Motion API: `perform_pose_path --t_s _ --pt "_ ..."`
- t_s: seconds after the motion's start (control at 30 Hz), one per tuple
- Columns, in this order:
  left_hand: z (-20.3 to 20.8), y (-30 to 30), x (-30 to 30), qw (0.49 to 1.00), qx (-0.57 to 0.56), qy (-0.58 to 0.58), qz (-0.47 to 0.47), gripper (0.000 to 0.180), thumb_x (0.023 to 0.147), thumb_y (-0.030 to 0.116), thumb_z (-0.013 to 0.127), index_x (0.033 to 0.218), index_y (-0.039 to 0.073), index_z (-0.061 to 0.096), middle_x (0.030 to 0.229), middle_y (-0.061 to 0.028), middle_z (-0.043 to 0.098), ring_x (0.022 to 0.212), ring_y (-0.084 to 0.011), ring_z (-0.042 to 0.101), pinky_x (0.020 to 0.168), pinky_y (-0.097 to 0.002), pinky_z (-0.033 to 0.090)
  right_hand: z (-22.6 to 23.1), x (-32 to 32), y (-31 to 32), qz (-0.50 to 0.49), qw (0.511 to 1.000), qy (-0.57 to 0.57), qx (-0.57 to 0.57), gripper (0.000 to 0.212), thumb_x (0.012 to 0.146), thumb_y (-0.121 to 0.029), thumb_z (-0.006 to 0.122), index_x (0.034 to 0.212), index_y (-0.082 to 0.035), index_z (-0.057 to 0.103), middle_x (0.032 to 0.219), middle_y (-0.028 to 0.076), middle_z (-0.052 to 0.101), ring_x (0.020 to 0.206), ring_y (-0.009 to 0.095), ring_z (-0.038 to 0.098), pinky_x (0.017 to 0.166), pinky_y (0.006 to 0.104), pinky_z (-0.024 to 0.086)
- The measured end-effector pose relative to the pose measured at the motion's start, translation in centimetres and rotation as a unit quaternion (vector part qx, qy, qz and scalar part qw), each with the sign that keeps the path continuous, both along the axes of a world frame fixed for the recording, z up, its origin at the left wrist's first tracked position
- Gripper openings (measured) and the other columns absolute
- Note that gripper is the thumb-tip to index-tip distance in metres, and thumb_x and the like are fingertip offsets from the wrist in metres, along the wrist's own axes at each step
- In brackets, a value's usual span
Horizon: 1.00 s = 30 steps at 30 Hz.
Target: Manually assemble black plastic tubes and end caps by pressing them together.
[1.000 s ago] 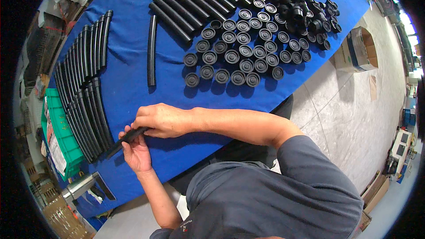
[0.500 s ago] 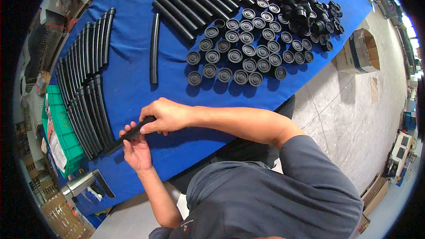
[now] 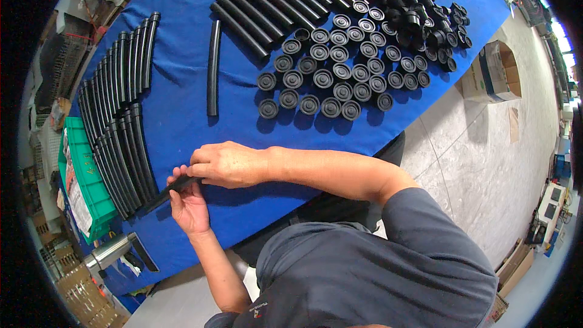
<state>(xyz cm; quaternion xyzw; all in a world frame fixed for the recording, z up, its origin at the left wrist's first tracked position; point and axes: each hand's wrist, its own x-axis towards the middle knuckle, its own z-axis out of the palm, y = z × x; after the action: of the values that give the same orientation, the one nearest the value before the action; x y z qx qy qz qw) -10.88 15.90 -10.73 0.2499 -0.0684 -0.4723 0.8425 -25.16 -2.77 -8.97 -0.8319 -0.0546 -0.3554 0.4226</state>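
Lower left of centre: both hands are working one black tube [image 3: 163,193] over the blue table [image 3: 182,115]. The left hand [image 3: 189,205] is lying palm up under the tube's near end, fingers curled loosely around it. The right hand [image 3: 223,164] is reaching across from the right and closing down on the same end, fingertips pinched at the tube; what, if anything, sits between them is hidden. The tube's far end is pointing down-left, touching or nearly touching the finished-looking row.

Left of frame: a fan of tubes [image 3: 115,133] is lying side by side, running from upper left down to the hands. Judging by position, these are the handled ones.

Top centre: a second bank of straight tubes [image 3: 285,0] is waiting, with one single tube [image 3: 212,67] lying apart between the two groups.

Upper right: caps [image 3: 340,67] are standing in rows, with a loose heap [image 3: 425,15] beyond. Many remain.

Far left edge: a green crate [image 3: 85,182]. Right, on the floor: a cardboard box [image 3: 492,73].

Judgement: roughly midway, with plenty of tubes and caps still waiting.
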Motion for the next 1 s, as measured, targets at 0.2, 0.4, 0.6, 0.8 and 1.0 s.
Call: perform_pose_path --t_s 0.2,0.4,0.6,0.8,1.0 --pt "0.3 0.0 -0.2 0.996 -0.056 -0.055 -0.032 0.032 0.095 0.007 0.061 0.126 0.001 0.056 0.136 -0.0171 0.055 0.135 -0.0330 0.044 0.117 -0.0484 0.035 2.5 -0.2 -1.7 0.184 0.855 0.370 0.314 0.040 0.080 -0.013 0.071 0.117 -0.004 0.060 0.101 0.014 0.061 0.093 0.032 0.063 0.073 0.0411 0.054" --pt "0.0 0.3 0.0 0.999 -0.037 -0.012 -0.018 0.033 0.095 0.009 0.061 0.126 0.001 0.056 0.137 -0.0176 0.055 0.135 -0.0328 0.044 0.117 -0.0479 0.034 0.8 -0.1 -0.3 0.079 0.983 0.044 0.159 0.033 0.081 -0.018 0.072 0.108 -0.002 0.064 0.092 0.016 0.065 0.087 0.034 0.064 0.076 0.0422 0.052" --pt "0.0 -0.1 0.0 1.000 -0.017 0.025 -0.007 0.033 0.095 0.010 0.061 0.126 0.000 0.056 0.137 -0.0180 0.054 0.134 -0.0328 0.045 0.116 -0.0482 0.036 -0.1 0.1 -0.4 0.056 0.997 0.012 0.053 0.038 0.080 -0.015 0.072 0.114 -0.002 0.061 0.102 0.015 0.062 0.092 0.034 0.063 0.077 0.0429 0.053" --pt "0.1 0.2 0.1 0.998 -0.046 -0.029 -0.044 0.032 0.096 0.010 0.060 0.126 -0.001 0.056 0.137 -0.0190 0.053 0.134 -0.0327 0.045 0.116 -0.0483 0.036 3.4 -0.5 -1.9 0.176 0.872 0.345 0.300 0.040 0.082 -0.014 0.069 0.119 -0.003 0.058 0.106 0.013 0.059 0.092 0.030 0.063 0.070 0.0418 0.055" --pt "0.1 0.4 0.2 1.000 -0.013 0.014 -0.015 0.033 0.095 0.010 0.061 0.126 -0.001 0.056 0.137 -0.0196 0.054 0.134 -0.0328 0.045 0.116 -0.0478 0.036 0.9 -0.2 -0.2 0.008 1.000 0.023 0.000 0.031 0.085 -0.018 0.069 0.110 -0.001 0.065 0.090 0.016 0.068 0.085 0.031 0.067 0.072 0.0377 0.054"
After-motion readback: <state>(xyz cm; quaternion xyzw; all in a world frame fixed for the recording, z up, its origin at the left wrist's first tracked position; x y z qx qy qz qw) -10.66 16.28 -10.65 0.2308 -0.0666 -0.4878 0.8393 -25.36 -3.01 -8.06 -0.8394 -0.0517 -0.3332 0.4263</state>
